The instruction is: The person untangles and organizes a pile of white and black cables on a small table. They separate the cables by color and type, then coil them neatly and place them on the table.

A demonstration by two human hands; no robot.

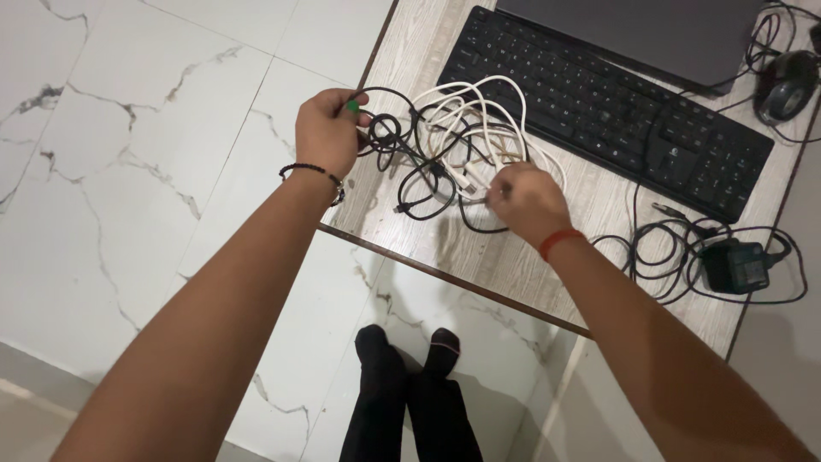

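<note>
My left hand [327,130] is curled into a fist around a loop of thin black rubbery cable [425,182], a small green plastic piece [351,106] showing between my fingers. My right hand [528,202] is pinched shut on a strand of the smooth white round cable [479,107], near a small connector. Both cables are knotted together in one loose, springy heap of coils lying on the pale, grey-grained wooden desk [513,257], close to its dark front edge, between my two hands. Just behind the heap sits a flat black plastic keyboard [607,107] with matte keys, and a dark slab-like monitor base [633,34] behind that. To the right lies a boxy black power adapter [735,265] amid its own thin coiled cord, and a rounded black mouse [785,85] rests farther back. Below the desk is glossy white veined marble flooring [128,171].
</note>
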